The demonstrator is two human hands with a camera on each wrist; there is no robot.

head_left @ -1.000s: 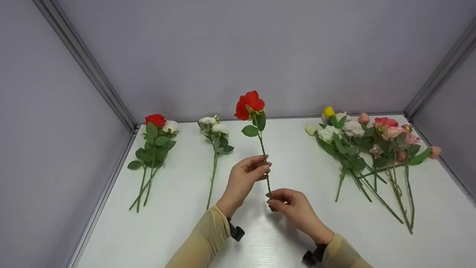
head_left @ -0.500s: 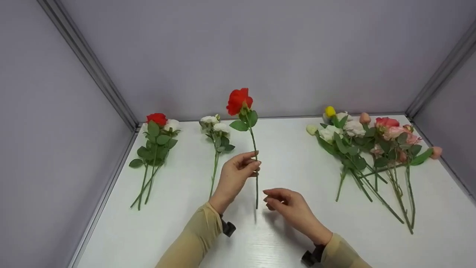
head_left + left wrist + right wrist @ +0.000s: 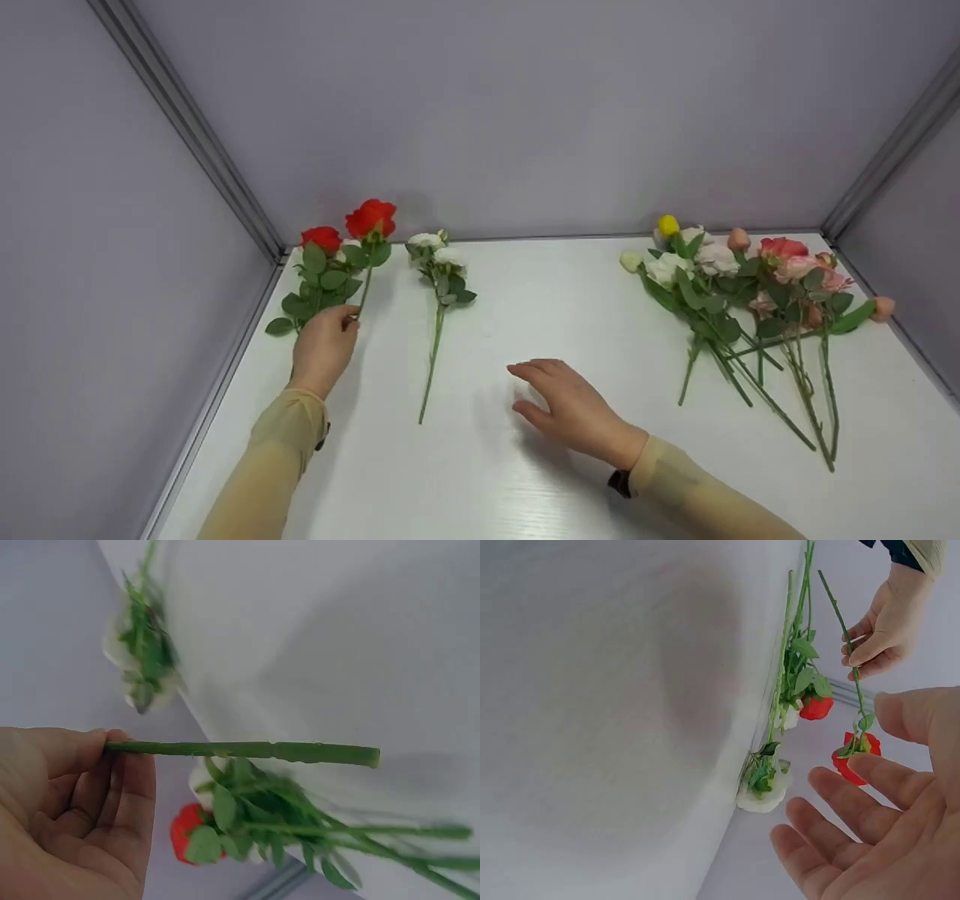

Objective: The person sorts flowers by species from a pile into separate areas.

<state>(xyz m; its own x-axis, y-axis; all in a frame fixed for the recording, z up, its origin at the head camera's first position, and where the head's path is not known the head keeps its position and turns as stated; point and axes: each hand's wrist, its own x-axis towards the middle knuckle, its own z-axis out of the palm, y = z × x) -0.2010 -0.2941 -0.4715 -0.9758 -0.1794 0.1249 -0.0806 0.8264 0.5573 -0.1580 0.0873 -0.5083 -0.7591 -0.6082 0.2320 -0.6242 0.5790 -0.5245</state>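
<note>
My left hand (image 3: 326, 346) pinches the green stem (image 3: 247, 750) of a red rose (image 3: 372, 219) between thumb and fingers. It holds the rose above the left-hand bunch, where another red rose (image 3: 321, 239) and a mostly hidden white flower lie with crossed stems. In the left wrist view the cut end of the held stem sticks out past the fingertips. My right hand (image 3: 571, 409) hovers over the middle of the table, fingers spread and thumb apart, with nothing in it. A stem of white flowers (image 3: 448, 259) lies between the two hands.
On the right of the white table (image 3: 480, 480) lies a loose heap of flowers: a yellow tulip (image 3: 667, 225), white blooms (image 3: 666, 268), pink roses (image 3: 795, 266) and a peach tulip (image 3: 883, 308). Grey panels (image 3: 480, 120) enclose the back and sides.
The left hand has carried the red rose leftward from the middle to over the left bunch. My right hand let go of the stem's lower end, and its fingers have spread.
</note>
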